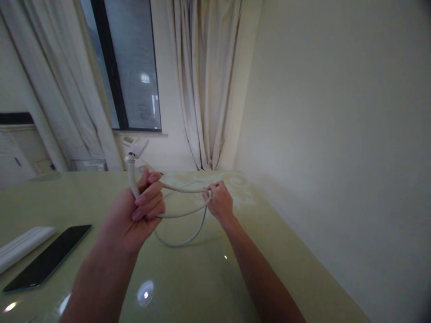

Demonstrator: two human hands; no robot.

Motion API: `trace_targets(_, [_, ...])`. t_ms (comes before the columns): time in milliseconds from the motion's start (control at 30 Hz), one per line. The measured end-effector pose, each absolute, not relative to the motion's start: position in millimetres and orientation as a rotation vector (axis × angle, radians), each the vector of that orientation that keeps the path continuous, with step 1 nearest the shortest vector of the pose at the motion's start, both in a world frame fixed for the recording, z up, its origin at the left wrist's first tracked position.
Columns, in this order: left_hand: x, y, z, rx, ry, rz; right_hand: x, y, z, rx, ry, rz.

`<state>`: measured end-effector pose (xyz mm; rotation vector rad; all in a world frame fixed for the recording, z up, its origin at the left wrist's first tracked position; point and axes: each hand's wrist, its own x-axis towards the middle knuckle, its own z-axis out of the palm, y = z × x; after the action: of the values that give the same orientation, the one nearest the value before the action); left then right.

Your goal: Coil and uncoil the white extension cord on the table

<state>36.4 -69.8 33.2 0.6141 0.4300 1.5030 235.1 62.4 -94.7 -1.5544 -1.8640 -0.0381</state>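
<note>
A white cable (pixel 183 214) runs in loops between my two hands, held above the greenish tabletop. My left hand (pixel 144 208) has its fingers curled round the cable. From the top of that fist, one thicker end of the cable (pixel 132 177) stands up, with a small metallic tip. At the right side of the loops, my right hand (pixel 218 199) pinches the cable where it bends back. A thinner grey-white length (pixel 180 245) hangs below the hands in a curve near the tabletop. Part of the cable is hidden inside my left fist.
On the glossy tabletop (pixel 188 287), a black phone-like slab (pixel 49 258) lies at the left beside a long white box-like object (pixel 25 244). A wall (pixel 336 148) borders the table's right side. Curtains (pixel 210 89) and a window (pixel 134 63) are behind it.
</note>
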Motion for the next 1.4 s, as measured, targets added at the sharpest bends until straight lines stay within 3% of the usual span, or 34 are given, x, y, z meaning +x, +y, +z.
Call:
trace_targets(300, [1,-93,46,0.715,0.477,1.656,235,60,-82,-1.499,-1.969,0.365])
trace_targets(533, [25,-83,43,0.681,0.502,1.594,241,63,-80,-1.193,-1.542,0.871])
trace_targets(800, [41,-57,20,0.817,0.549,1.502,244,87,-103,-1.023,-1.101,0.606])
trace_targets(1133, [34,-38,9,0.946,0.745,1.649,249,81,-121,-1.516,-2.119,0.491])
trace_targets(1400, [40,-31,-1,1.175,1.023,1.774,256,38,-67,-1.582,-2.279,0.407])
